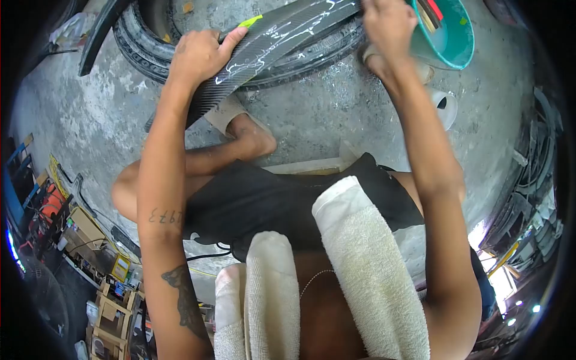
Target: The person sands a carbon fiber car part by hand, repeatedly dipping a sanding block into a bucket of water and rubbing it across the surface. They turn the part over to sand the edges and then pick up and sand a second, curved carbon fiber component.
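Note:
A long, glossy carbon-fibre panel with wet, whitish patches slants across the top of the view, above a black tire. My left hand grips its left part, thumb along the upper edge beside a bright yellow-green strip. At the panel's right end is my right hand, its fingers curled. What these fingers hold, if anything, is hidden and partly cut off by the frame's top edge. Just right of this hand stands a teal bucket with water and several flat pieces inside.
The wet grey concrete floor lies under my feet. A white pipe piece sits below the bucket. Towels hang in front of my chest. Wooden frames and tools are at the lower left, and stacked dark parts at the right.

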